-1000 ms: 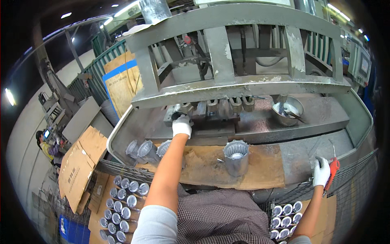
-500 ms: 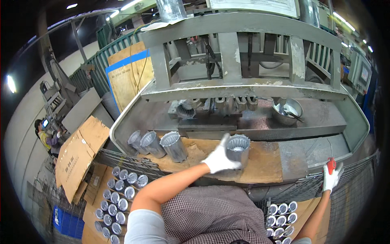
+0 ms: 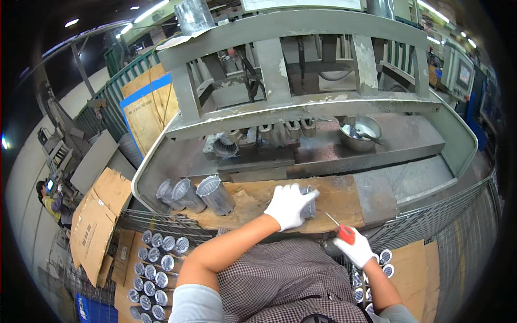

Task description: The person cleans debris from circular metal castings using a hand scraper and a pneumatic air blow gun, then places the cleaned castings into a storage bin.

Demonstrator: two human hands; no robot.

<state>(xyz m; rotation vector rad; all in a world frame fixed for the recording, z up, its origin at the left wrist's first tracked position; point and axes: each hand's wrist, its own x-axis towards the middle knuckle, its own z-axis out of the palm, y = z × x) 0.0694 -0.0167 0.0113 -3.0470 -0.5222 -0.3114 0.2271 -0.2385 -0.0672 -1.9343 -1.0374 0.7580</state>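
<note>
My left hand (image 3: 291, 207), in a white glove, is closed round a grey finned metal cylinder (image 3: 309, 208) on the wooden board (image 3: 338, 199). The glove hides most of this cylinder. To its right, my gloved right hand (image 3: 357, 248) grips a red-handled tool (image 3: 346, 234) with a thin metal shaft, whose tip points up and left toward the cylinder. Several similar hollow cylinders (image 3: 215, 195) stand at the board's left end, slightly tilted in this view.
A grey machine frame (image 3: 301, 102) rises beyond the board. Behind the board, a metal bowl (image 3: 360, 134) of whitish material sits on the machine bed. Stacked cylinders (image 3: 161, 279) lie low on both sides. Cardboard (image 3: 102, 215) leans at left; another person (image 3: 56, 202) is farther off.
My right hand has brought the red-handled tool leftward from the far right, near the cylinder. My left hand has shifted over the cylinder and covers more of it. The view has turned slightly.
</note>
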